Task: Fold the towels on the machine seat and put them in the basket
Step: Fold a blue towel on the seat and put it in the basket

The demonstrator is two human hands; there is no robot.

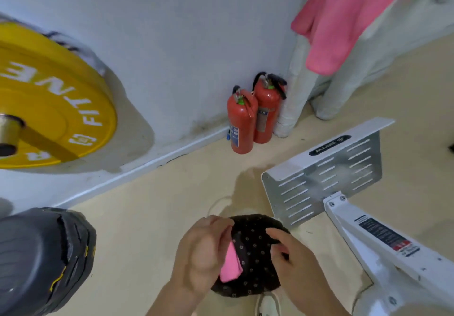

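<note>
A dark fabric basket point(253, 249) with a small dotted pattern sits on the floor below me. My left hand point(201, 252) grips a folded pink towel point(229, 265) at the basket's left rim and holds it inside the opening. My right hand point(292, 259) pinches the basket's right rim, its fingers curled over the edge. Another pink towel point(344, 18) hangs over something at the top right. The grey padded machine seat point(41, 259) is at the lower left.
A yellow weight plate point(49, 99) on a bar sticks out at the left. Two red fire extinguishers point(253, 116) stand in the wall corner. A white machine frame with a slotted metal footplate point(326, 175) lies to the right of the basket.
</note>
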